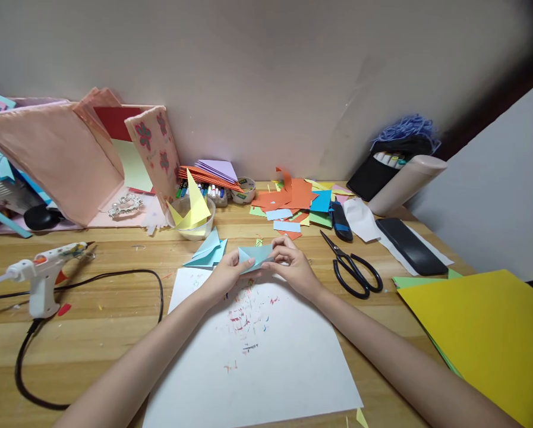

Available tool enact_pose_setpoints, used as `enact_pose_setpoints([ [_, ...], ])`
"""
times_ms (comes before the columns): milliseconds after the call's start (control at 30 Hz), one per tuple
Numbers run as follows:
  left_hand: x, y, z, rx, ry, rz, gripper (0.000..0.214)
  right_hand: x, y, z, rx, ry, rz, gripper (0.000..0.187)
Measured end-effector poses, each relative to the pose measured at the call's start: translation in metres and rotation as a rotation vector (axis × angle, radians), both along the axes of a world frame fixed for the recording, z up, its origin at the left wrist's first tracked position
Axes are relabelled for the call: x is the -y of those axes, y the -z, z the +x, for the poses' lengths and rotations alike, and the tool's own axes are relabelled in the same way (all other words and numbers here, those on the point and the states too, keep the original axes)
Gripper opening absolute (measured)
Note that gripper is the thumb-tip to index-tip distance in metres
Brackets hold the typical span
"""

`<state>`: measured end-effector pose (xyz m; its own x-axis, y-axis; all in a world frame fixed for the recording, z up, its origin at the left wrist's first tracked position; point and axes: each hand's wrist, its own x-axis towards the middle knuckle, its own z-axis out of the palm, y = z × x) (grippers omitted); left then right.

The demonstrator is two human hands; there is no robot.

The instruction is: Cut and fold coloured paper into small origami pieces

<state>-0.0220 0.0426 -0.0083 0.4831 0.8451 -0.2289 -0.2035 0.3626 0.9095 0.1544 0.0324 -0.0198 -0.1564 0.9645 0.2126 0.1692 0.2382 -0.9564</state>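
Note:
A small piece of light blue folded paper [258,256] is held up between both hands, above the far end of a white sheet [288,351] marked with coloured strokes. My left hand [229,273] pinches its left side, thumb on the near face. At its right side my right hand [290,266] grips with thumb and bent fingers. Just left of my left hand, more light blue folded paper [210,251] lies on the table. Beyond it, a yellow folded paper shape [195,205] stands in a clear plastic bowl [206,229].
Black-handled scissors [358,270] lie to the right, near a black phone [411,246] and yellow card sheets [484,333]. On the left rests a white glue gun [46,279] with its black cable [114,273] looping over the table. Coloured paper scraps [288,202] are heaped by the wall.

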Motion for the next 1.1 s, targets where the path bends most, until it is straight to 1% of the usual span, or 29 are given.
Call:
enact_pose_setpoints([
  [167,0.003,-0.003,0.001,0.049,0.069,-0.006,0.026,-0.001,0.001,0.000,-0.029,0.008,-0.028,0.024],
  [267,0.005,-0.006,0.001,0.049,0.096,0.011,0.026,-0.003,0.003,0.000,-0.060,0.044,-0.083,0.024],
  [367,0.006,-0.007,0.003,0.044,0.066,0.025,0.029,-0.002,0.004,0.000,-0.060,0.071,-0.118,0.026],
  [467,0.007,-0.004,0.006,-0.002,0.034,0.027,0.032,0.000,0.002,-0.001,-0.023,0.087,-0.112,0.028],
  [633,0.008,0.002,0.011,-0.115,0.004,0.049,0.025,0.006,-0.002,-0.002,0.029,0.054,-0.096,0.025],
  [767,0.009,0.006,0.012,-0.151,-0.036,0.039,0.021,0.006,0.000,-0.002,0.036,0.143,-0.044,0.026],
  [833,0.009,0.007,0.012,-0.146,-0.037,0.035,0.022,0.005,0.001,-0.003,0.036,0.163,-0.034,0.027],
  [933,0.008,0.006,0.011,-0.099,-0.034,0.032,0.026,0.003,0.001,-0.003,0.009,0.155,-0.060,0.027],
  [1100,0.008,0.000,0.008,0.008,-0.054,0.058,0.041,0.001,0.005,-0.002,-0.023,0.139,-0.129,0.028],
])
